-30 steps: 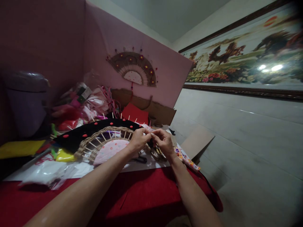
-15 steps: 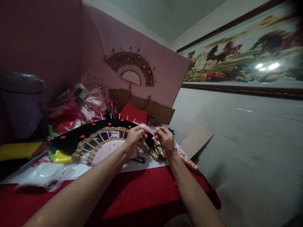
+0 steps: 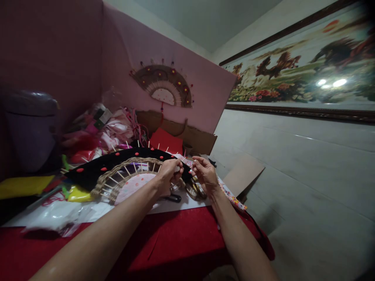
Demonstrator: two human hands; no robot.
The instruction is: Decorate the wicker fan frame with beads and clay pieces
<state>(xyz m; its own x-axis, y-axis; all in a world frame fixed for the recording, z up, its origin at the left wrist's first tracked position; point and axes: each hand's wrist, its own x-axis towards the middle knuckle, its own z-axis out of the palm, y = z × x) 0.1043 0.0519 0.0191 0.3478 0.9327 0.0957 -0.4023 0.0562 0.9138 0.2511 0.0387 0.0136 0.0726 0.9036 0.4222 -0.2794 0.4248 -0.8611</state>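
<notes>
Red-clothed table (image 3: 181, 238), cluttered: our left hand (image 3: 169, 173) pinches the black felt fan with red dots (image 3: 117, 164), right hand (image 3: 205, 173) pinches something tiny; dots look mostly placed.

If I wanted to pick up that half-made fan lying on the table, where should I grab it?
Probably the woven straw arc of the fan, from the near side, beside the left hand. It lies flat, thin sticks bristle along the far black edge, and the arc looks its sturdiest part.
</notes>
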